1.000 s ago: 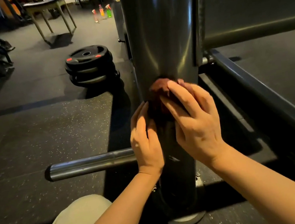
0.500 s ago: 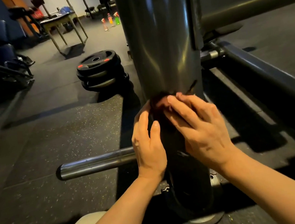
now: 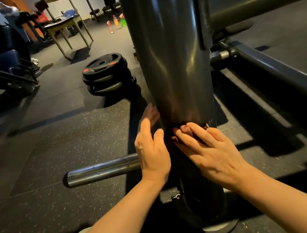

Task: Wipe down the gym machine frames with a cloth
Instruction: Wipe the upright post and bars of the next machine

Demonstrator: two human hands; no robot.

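Cloth: a dark reddish cloth is bunched against the front of the machine post, low down, mostly hidden under the fingers.
Post: a thick, glossy dark upright post of the gym machine stands on a round foot on the floor.
Right hand: the right hand presses the cloth to the post with nearly straight fingers laid over it.
Left hand: the left hand lies flat and open on the post's left side, fingers straight, just beside the cloth.
Bar: a shiny steel bar sticks out to the left from behind the left hand.
Floor: dark speckled rubber floor.
Room: a stack of black weight plates lies behind the post; farther back stand a small table and coloured spray bottles.
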